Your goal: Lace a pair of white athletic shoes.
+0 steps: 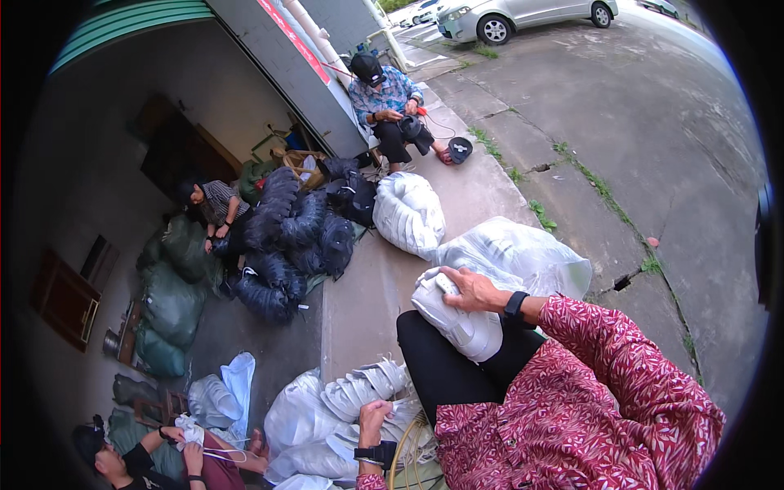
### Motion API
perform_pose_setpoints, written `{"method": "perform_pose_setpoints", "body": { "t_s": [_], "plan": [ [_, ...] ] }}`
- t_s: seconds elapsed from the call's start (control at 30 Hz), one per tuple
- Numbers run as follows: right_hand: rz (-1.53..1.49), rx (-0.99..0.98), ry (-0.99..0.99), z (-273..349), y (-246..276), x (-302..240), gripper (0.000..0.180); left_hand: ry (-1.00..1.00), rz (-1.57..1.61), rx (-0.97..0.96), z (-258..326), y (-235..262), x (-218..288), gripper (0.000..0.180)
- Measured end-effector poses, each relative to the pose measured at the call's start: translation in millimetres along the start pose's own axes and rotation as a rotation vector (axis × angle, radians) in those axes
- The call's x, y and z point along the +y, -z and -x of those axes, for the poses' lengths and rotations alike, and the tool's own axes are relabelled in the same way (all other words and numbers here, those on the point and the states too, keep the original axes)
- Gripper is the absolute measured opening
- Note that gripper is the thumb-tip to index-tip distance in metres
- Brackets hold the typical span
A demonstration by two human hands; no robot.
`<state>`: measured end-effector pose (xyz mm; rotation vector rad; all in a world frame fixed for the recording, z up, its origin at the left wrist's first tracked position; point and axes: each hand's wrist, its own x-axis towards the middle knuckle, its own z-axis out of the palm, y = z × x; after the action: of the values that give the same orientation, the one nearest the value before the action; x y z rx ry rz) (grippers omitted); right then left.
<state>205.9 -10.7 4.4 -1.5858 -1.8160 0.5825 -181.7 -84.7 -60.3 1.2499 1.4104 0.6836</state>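
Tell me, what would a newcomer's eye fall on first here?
Probably the red patterned shirt at lower right, and the white stack at its wearer's lap, with the right hand on it. Next might come the dark heap left of centre, beside the pale bulging bag. The silver car stands out at the top, parked on the grey paving.

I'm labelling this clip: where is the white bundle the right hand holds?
In the head view, right of centre, the white bundle lies on the person's black trousers, below the translucent plastic bag, with the right hand on its upper end.
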Motion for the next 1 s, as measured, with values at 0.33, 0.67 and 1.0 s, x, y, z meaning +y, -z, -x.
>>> {"method": "perform_pose_setpoints", "body": {
  "t_s": [0.33,0.67,1.0],
  "plan": [
    [0.175,0.038,0.032,-15.0,-6.7,3.7,0.061,-0.145,0.156,0.020,41.6,-15.8,73.3,0.015],
    [-0.559,-0.376,0.716,46.7,-78.5,-121.3,0.040,-0.327,-0.070,0.094,106.5,-22.8,165.0,0.010],
    [-0.736,-0.836,0.562,74.2,-57.8,-144.0,0.035,-0.600,0.133,0.483,167.1,-22.5,241.4,0.016]
  ]
}}
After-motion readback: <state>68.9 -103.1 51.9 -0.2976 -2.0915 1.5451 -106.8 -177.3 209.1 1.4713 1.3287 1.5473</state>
